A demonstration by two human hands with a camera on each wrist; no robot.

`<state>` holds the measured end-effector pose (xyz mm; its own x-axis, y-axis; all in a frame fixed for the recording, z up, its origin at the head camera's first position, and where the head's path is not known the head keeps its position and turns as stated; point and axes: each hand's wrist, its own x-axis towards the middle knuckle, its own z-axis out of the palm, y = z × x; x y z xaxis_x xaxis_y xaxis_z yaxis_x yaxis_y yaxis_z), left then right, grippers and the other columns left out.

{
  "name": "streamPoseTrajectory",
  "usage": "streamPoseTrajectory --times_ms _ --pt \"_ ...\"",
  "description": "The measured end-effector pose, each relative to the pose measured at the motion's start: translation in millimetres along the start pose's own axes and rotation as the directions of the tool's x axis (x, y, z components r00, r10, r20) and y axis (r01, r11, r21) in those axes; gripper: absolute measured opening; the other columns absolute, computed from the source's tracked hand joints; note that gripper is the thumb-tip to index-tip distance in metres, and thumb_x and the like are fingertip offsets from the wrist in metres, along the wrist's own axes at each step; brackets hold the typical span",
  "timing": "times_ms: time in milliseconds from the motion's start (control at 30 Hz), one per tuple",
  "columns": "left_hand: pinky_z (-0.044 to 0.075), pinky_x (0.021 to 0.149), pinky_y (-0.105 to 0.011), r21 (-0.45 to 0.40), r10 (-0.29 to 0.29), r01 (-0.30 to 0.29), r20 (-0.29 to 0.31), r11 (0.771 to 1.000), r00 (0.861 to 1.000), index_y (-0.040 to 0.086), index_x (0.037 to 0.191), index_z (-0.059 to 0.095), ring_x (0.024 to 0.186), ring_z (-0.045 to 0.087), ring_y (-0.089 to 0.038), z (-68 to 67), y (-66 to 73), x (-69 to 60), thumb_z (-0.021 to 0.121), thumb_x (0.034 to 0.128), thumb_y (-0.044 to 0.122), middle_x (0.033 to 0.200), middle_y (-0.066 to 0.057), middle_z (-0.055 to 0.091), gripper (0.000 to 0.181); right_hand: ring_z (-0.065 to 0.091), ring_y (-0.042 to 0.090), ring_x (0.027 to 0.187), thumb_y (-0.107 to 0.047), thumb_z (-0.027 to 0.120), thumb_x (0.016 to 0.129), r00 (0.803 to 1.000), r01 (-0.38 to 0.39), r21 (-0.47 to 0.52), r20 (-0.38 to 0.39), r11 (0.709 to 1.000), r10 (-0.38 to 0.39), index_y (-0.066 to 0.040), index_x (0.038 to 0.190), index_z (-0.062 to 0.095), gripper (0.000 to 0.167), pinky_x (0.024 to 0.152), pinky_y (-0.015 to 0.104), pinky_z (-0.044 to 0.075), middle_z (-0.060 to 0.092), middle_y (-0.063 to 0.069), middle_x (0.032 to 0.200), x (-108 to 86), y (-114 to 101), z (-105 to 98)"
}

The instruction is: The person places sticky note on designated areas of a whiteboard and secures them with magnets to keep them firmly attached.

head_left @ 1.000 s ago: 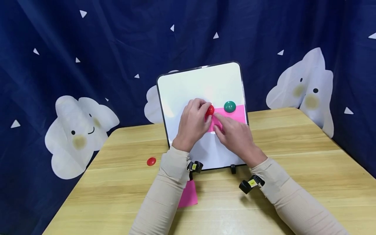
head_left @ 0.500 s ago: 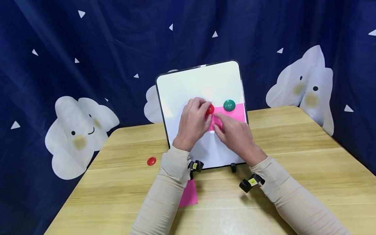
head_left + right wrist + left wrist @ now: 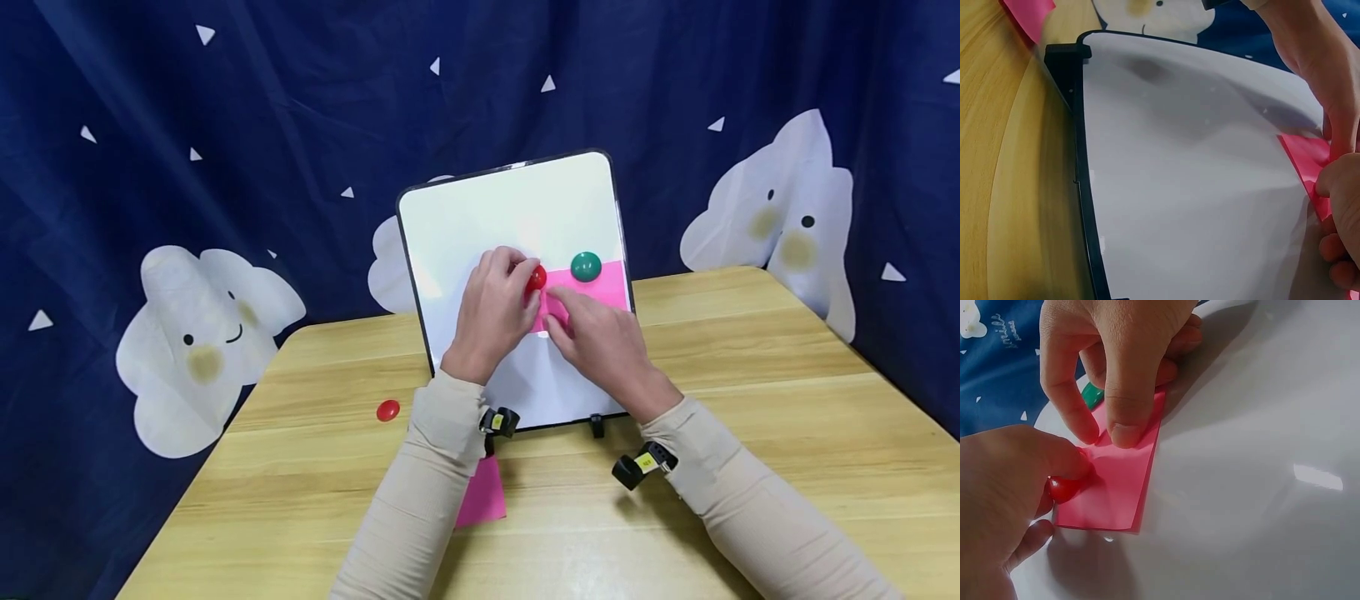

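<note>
- Reaching toward the whiteboard [image 3: 517, 208] from its near side, two beige-sleeved arms each carry a black wrist camera [image 3: 636, 470].
- Pink paper square [image 3: 486, 493] on the wooden table [image 3: 247, 492], in front of the whiteboard's lower left part, partly hidden by the left sleeve [image 3: 408, 508].
- Red disc [image 3: 387, 410] lying on the table, just left of the whiteboard's lower left corner.
- Black foot [image 3: 597, 427] at the whiteboard's bottom edge.
- Right hand [image 3: 606, 337] on the right half of the whiteboard, thumb and index fingertips at the pink paper, a narrow gap between them and nothing pinched.
- Left hand [image 3: 491, 315] near the whiteboard's middle, pinching a round red magnet [image 3: 1065, 489] against the paper.
- Pink paper strip [image 3: 606, 292] flat across the whiteboard's middle to its right edge.
- Domed green magnet [image 3: 586, 267] on the whiteboard's right side, overlapping the strip's top edge.
- Dark blue curtain [image 3: 300, 92] behind the whiteboard, printed with white triangles and smiling clouds [image 3: 198, 350].
</note>
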<state>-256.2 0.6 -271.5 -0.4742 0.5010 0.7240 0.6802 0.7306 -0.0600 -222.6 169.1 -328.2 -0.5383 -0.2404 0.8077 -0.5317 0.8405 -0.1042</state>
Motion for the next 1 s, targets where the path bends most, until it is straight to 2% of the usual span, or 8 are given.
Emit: streamPoseTrajectory --times_ms 200,333,600,767,1000 --pt "0.051 0.085 -0.028 -0.043 -0.019 0.018 -0.020 0.999 1.000 0.007 0.119 0.072 0.103 0.056 -0.022 -0.6 -3.1 -4.2 0.078 0.0857 0.019 0.111 -0.010 0.060 0.036 0.047 0.014 0.051 -0.018 0.070 0.091 1.000 0.003 0.010 0.010 1.000 -0.003 -0.006 0.113 0.065 0.025 0.042 0.027 0.035 0.053 0.000 0.067 0.9 -1.1 1.0" --pt "0.053 0.082 -0.027 -0.065 -0.041 0.038 -0.045 0.997 0.998 0.008 0.119 0.072 0.100 0.056 -0.021 -2.6 -6.7 -10.9 0.079 0.0851 0.020 0.111 -0.009 0.060 0.036 0.048 0.014 0.051 -0.017 0.070 0.091 1.000 0.004 0.016 0.015 1.000 -0.005 -0.006 0.111 0.064 0.023 0.042 0.026 0.036 0.053 0.000 0.066 0.9 -2.0 1.3" --pt "0.052 0.064 -0.026 -0.086 -0.043 0.036 -0.081 0.996 0.996 0.007 0.115 0.073 0.086 0.055 -0.018 -9.3 -11.4 -34.4 0.073 0.0886 0.019 0.105 -0.009 0.062 0.029 0.049 0.014 0.050 -0.013 0.070 0.089 0.999 0.037 0.041 -0.021 0.998 -0.036 -0.004 0.100 0.067 0.014 0.044 0.025 0.037 0.055 0.001 0.064 0.8 -5.5 -1.0" --pt "0.051 0.060 -0.027 -0.084 -0.028 0.021 -0.091 0.996 0.995 0.008 0.111 0.075 0.080 0.056 -0.018 -13.0 -13.6 -47.6 0.070 0.0904 0.018 0.099 -0.008 0.062 0.024 0.047 0.013 0.048 -0.010 0.067 0.089 0.998 0.054 0.042 -0.045 0.998 -0.053 -0.005 0.091 0.068 0.005 0.042 0.025 0.035 0.053 -0.001 0.061 1.2 -8.3 -2.2" --pt "0.047 0.054 -0.027 -0.084 -0.004 -0.002 -0.068 0.996 0.998 0.009 0.099 0.077 0.069 0.055 -0.014 -18.9 -22.0 -68.6 0.067 0.0916 0.021 0.089 -0.004 0.062 0.017 0.050 0.012 0.052 -0.006 0.066 0.086 0.996 0.079 0.088 -0.052 0.993 -0.075 -0.006 0.090 0.071 0.006 0.043 0.024 0.038 0.057 0.000 0.065 -1.7 -14.6 0.9"
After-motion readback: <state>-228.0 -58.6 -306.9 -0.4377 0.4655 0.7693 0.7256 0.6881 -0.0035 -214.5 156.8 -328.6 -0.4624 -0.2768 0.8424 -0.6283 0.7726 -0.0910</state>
